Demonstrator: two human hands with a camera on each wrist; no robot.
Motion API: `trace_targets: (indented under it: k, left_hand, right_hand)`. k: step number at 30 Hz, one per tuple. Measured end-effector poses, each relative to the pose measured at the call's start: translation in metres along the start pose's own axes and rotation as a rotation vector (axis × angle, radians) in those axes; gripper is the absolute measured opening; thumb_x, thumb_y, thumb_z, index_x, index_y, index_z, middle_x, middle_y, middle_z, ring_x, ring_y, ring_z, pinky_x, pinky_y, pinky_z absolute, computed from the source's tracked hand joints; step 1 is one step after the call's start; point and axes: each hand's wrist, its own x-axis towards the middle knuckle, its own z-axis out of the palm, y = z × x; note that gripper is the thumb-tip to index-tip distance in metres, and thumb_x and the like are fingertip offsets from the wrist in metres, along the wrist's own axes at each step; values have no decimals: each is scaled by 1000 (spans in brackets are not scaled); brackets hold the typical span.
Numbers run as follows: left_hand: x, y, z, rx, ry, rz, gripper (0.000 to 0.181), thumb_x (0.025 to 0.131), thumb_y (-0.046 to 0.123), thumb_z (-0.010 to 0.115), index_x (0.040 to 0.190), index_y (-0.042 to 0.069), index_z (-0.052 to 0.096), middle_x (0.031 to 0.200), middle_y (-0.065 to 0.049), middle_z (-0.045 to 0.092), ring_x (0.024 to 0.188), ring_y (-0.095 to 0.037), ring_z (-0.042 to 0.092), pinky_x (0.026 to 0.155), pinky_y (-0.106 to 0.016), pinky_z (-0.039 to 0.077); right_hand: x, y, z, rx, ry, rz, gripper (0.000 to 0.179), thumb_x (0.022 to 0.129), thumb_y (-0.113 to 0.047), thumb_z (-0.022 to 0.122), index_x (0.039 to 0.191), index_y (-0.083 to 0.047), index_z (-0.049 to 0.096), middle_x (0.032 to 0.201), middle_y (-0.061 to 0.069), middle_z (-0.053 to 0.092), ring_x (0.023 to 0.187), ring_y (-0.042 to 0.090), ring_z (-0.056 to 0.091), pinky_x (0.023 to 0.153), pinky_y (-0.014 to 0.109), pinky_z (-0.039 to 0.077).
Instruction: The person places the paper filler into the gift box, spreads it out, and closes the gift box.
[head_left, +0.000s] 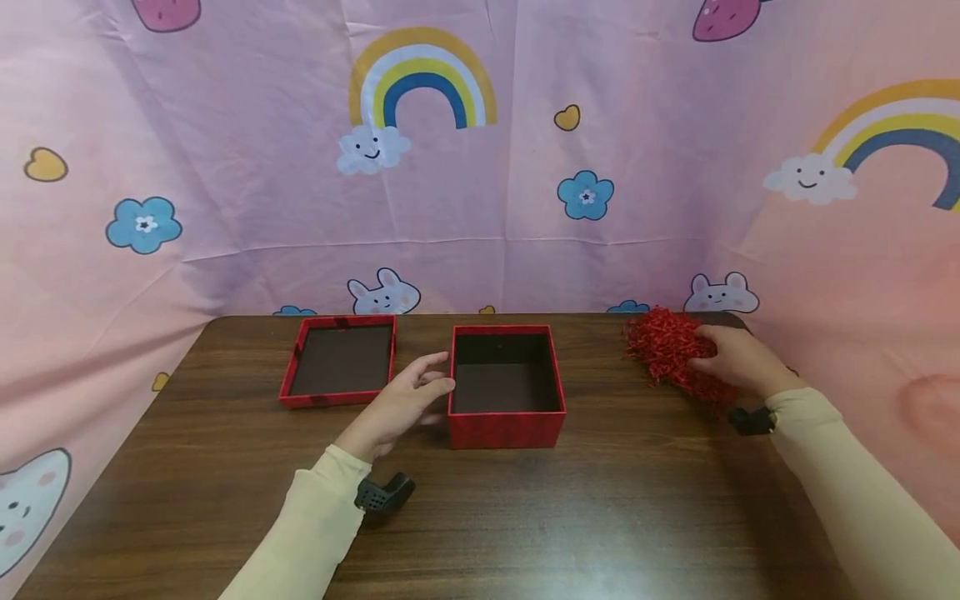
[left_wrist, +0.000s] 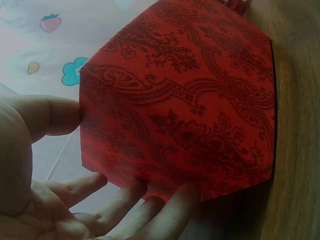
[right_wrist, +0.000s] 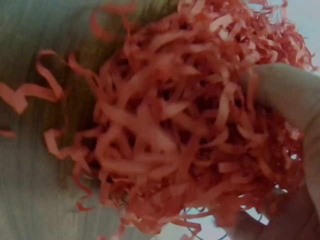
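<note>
A red open-topped box (head_left: pixel 504 431) with a dark inside stands near the middle of the table. At its left side is my left hand (head_left: pixel 405 400); in the left wrist view the thumb (left_wrist: pixel 64 117) touches the rim and the other fingers stretch along the patterned red wall. Over at the right, my right hand (head_left: pixel 738 358) grips a fluffy bundle of red shredded paper (head_left: pixel 663 343). The right wrist view shows crinkled strips (right_wrist: pixel 165 135) bulging out between thumb and fingers, with a few loose ends trailing.
A shallow red box lid (head_left: pixel 341 360) lies inside up, left of the box. The brown wooden table (head_left: pixel 525 517) ends at a patterned cloth backdrop (head_left: pixel 300 192), which also hangs close on the right and left. Black wrist cameras (head_left: pixel 386 493) sit at both cuffs.
</note>
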Motion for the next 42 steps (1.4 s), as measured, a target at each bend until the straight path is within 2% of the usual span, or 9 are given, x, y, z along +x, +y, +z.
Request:
trace_targets:
  k: [5,13,17,21,26,30,36,38,42]
  left_hand:
    - [-2,-1,0,-2,6,-1,62,105,23,60,160,17,32,153,-23,43,141,-41,47,105,-60,49]
    - [-5,3,1,15,3,13,62,105,23,58,161,12,31,154,-26,41,141,-43,46,104,-59,49]
    - [-5,3,2,21,3,19,62,105,23,57,160,10,31,154,-27,42,141,-44,46,104,-60,49]
    - [-4,2,2,19,7,19,60,106,22,57,159,10,33,154,-27,42,140,-43,47,104,-59,50]
    - [-2,0,3,11,15,15,59,105,22,58,158,11,35,154,-26,43,139,-41,49,101,-57,53]
    - [-2,0,2,16,16,14,59,105,23,58,158,11,35,155,-26,42,139,-41,49,99,-55,55]
    - [-2,0,2,26,7,17,60,105,24,58,159,9,34,157,-27,39,140,-42,48,97,-53,56]
    - [-3,1,2,24,0,20,61,106,24,58,159,8,33,158,-27,38,141,-43,46,98,-53,56]
    - [-3,1,3,24,2,21,59,105,23,58,158,9,34,157,-25,40,140,-43,48,99,-53,56]
  right_hand:
    - [5,-3,-3,-31,65,-54,42,96,-21,72,126,7,63,119,28,69,110,46,64,96,64,50]
    - [7,-8,-8,-52,125,-95,31,94,-19,74,115,4,68,108,23,72,102,43,67,92,61,51]
    - [7,-11,-8,-41,125,-86,32,94,-17,74,116,5,67,111,25,71,104,45,66,94,63,50]
    - [7,-14,-9,-35,86,-59,39,98,-22,69,127,4,65,123,29,68,114,48,63,98,65,48]
    - [6,-19,-10,11,18,-19,58,103,-37,60,142,5,53,140,33,56,128,54,53,104,71,42]
    - [14,-24,-3,44,-10,-1,76,104,-47,56,154,7,37,150,37,44,137,57,42,110,72,35]
    - [28,-23,12,43,-25,26,97,98,-30,70,163,5,7,156,47,20,141,64,28,112,73,30]
    - [31,-22,13,47,-24,24,96,95,-25,74,162,6,12,154,46,26,138,63,34,110,73,33]
    - [33,-23,12,-20,-2,-5,65,92,-23,75,145,6,51,133,34,61,122,56,55,101,72,43]
